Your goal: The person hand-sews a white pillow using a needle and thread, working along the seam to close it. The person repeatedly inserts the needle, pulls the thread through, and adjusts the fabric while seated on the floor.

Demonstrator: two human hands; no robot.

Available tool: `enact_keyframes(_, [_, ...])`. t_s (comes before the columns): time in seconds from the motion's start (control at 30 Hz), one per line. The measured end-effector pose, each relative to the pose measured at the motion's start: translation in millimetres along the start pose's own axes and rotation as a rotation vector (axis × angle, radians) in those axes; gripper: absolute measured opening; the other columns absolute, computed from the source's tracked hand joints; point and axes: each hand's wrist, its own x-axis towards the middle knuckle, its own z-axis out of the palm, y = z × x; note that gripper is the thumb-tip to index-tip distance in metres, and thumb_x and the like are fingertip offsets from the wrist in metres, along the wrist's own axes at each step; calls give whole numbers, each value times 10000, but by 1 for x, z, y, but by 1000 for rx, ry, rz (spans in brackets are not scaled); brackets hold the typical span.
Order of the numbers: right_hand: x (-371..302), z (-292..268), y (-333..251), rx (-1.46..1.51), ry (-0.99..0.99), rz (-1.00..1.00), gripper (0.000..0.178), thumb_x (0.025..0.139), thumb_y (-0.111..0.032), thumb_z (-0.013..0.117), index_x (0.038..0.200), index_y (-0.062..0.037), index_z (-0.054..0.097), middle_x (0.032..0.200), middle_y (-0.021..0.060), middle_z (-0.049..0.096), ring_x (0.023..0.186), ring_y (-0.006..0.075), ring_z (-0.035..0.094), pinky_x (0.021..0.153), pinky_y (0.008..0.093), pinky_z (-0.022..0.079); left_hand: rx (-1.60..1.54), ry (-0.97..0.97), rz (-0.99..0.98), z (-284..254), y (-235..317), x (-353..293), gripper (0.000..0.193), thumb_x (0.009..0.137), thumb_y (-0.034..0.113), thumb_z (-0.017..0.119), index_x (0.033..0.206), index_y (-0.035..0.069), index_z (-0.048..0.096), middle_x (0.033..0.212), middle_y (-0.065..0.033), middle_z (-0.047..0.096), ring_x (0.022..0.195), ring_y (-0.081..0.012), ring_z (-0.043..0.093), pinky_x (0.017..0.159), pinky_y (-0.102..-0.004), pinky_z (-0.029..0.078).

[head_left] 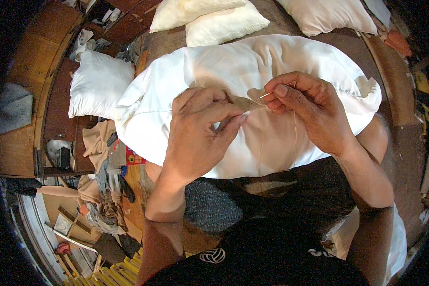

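A large white pillow (224, 59) lies across my lap, its cloth creased and its right end gathered. Above its middle, my right hand (317, 109) pinches a thin sewing needle (264, 96) that points left. Pale thread (295, 131) hangs from the right fingers down over the pillow. My left hand (195, 133) is closed, thumb against forefinger, a little left of the needle tip. A fine strand runs between the two hands, and a small white bit shows at the left fingertips. The left palm is hidden.
Two cream pillows (226, 24) are stacked beyond the big one, with another white pillow (329, 14) at the far right. A smaller white pillow (102, 83) sits at the left by wooden cabinets (47, 43). Cloths (100, 143) and clutter lie at lower left.
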Motion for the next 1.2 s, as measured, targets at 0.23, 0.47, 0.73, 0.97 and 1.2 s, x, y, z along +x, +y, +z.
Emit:
enact_keyframes(0.23, [1,0,3,11,-18,6,227,1033,-165,585,1097,33,676,920,40,687,843,86,613,789,235,516,-17,-15,-19,-1,4,4,117,786,93,774,897,64,756,721,-54,649,669,-218,567,734,-329,435])
enact_keyframes(0.47, [0,3,3,-32,-33,-18,217,1040,-154,566,1082,31,671,921,32,678,850,80,601,785,235,506,-16,-26,-22,-1,1,1,107,811,78,742,918,80,751,778,-42,678,705,-215,582,784,-338,427])
enact_keyframes(0.73, [0,2,0,-47,-66,-8,240,1043,-182,573,1099,30,668,965,48,689,902,97,622,817,252,514,-62,0,-64,-2,9,4,95,802,59,741,894,79,750,734,-50,646,651,-211,550,731,-319,438])
enact_keyframes(0.97, [1,0,6,-5,-117,-11,224,1048,-158,560,1081,35,667,962,57,688,881,106,605,818,260,502,-34,6,-38,0,6,1,92,810,64,737,898,89,747,732,-46,646,695,-216,576,790,-337,423])
enact_keyframes(1.2, [2,1,1,-1,-89,8,254,1047,-207,565,1061,24,669,899,11,664,814,72,567,766,238,491,-46,15,-39,-1,6,4,89,813,57,746,897,85,748,709,-46,625,659,-194,555,733,-317,424])
